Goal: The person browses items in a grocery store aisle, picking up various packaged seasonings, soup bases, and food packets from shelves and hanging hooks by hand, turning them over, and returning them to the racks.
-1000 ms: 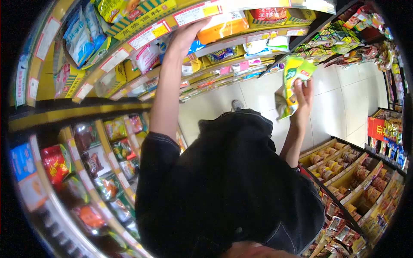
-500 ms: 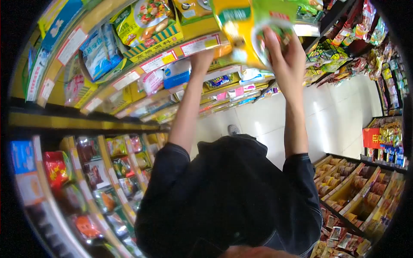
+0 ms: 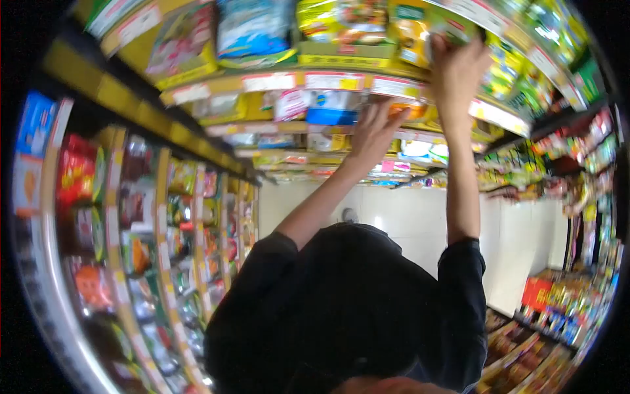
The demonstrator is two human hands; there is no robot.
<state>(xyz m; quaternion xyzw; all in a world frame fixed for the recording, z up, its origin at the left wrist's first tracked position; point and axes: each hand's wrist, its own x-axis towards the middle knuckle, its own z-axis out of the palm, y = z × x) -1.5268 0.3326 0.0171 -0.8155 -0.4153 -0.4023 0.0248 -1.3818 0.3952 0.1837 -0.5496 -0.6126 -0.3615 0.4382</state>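
My right hand (image 3: pixel 459 72) reaches up to the upper shelf with its fingers bent over a yellow-green packet (image 3: pixel 453 29), beside a yellow-orange packet (image 3: pixel 412 43). Whether it still grips the packet is blurred. My left hand (image 3: pixel 377 134) is lower, its fingers apart, in front of an orange packet (image 3: pixel 415 111) on the shelf below, near a blue and white packet (image 3: pixel 333 108). Nothing shows in its grasp. Left of my right hand stand yellow bags (image 3: pixel 341 26) in a yellow tray and a blue bag (image 3: pixel 254 29).
White price labels line the shelf edge (image 3: pixel 269 81). At the left is another rack of packets (image 3: pixel 82 171) with a metal rail (image 3: pixel 56 282). Hanging packets (image 3: pixel 590 151) and a red box (image 3: pixel 537 293) are at the right. Pale floor (image 3: pixel 407 217) shows below the shelves.
The view has turned, so the shelves appear shifted. My right hand has carried the yellow-green packet from over the floor up to the upper shelf. My left hand has come out from under the shelf edge.
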